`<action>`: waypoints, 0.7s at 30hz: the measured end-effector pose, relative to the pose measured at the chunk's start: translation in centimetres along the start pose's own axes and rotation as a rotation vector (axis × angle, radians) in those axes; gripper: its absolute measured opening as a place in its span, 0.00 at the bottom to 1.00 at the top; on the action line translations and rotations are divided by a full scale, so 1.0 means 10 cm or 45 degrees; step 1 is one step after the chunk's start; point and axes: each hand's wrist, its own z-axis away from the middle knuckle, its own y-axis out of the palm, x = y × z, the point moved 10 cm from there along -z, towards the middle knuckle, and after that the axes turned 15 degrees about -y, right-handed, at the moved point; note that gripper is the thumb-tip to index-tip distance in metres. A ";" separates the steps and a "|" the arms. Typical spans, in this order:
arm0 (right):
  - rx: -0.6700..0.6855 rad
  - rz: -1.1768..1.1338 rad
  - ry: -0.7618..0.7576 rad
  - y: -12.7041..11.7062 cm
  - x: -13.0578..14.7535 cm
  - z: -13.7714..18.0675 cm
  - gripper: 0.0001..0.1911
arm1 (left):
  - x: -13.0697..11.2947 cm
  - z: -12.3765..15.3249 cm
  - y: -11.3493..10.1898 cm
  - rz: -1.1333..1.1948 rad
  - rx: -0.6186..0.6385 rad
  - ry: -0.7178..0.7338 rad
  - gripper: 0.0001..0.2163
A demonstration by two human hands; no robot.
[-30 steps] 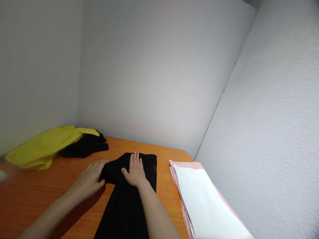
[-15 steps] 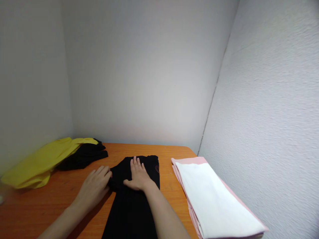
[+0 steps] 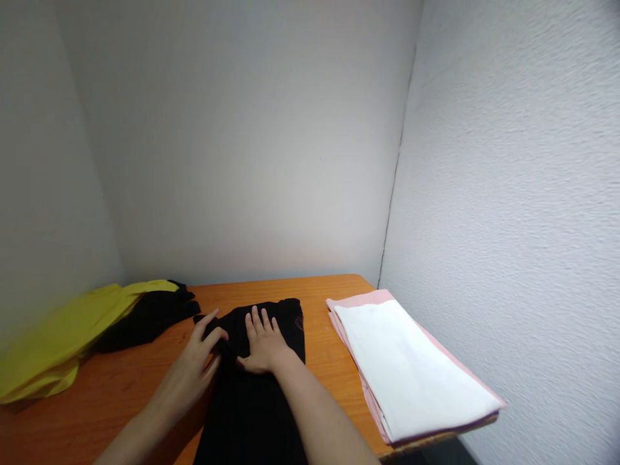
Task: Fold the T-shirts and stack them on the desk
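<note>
A long black garment [image 3: 254,413] lies folded on the table, running toward me, with a small reddish mark near its far right corner. My right hand [image 3: 264,345] presses flat on its upper part, fingers spread. At the garment's left edge, my left hand [image 3: 196,361] has bent fingers on a bunched bit of the cloth. The far corner of that cloth pokes out past its index finger. The left hand's fingertips are partly hidden in the black fabric.
The orange wooden table [image 3: 317,287] meets walls at the back and sides. A yellow cloth [image 3: 62,329] lies at the left over another black cloth [image 3: 150,316]. To the right, a folded white cloth [image 3: 411,374] rests on a pink cloth [image 3: 361,300] near the table's edge.
My left hand has shifted its hold along the garment's left edge, its fingers now farther apart and reaching forward. My right hand stays flat on the garment. The view has turned slightly.
</note>
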 end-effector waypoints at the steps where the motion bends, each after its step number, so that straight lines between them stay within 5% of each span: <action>1: -0.008 0.012 0.002 0.00 -0.01 0.00 0.50 | -0.08 0.00 0.02 -0.010 0.020 0.049 0.08; 9: 0.100 0.136 0.137 0.08 -0.09 0.02 0.49 | -0.54 0.00 0.28 0.127 0.268 0.390 0.14; 17: 0.191 0.146 0.197 0.08 -0.08 0.06 0.59 | -0.13 -0.30 0.40 0.535 0.018 0.240 0.14; 21: 0.287 0.180 0.207 0.12 -0.09 0.07 0.60 | 0.06 -0.42 0.52 0.840 0.219 -0.005 0.07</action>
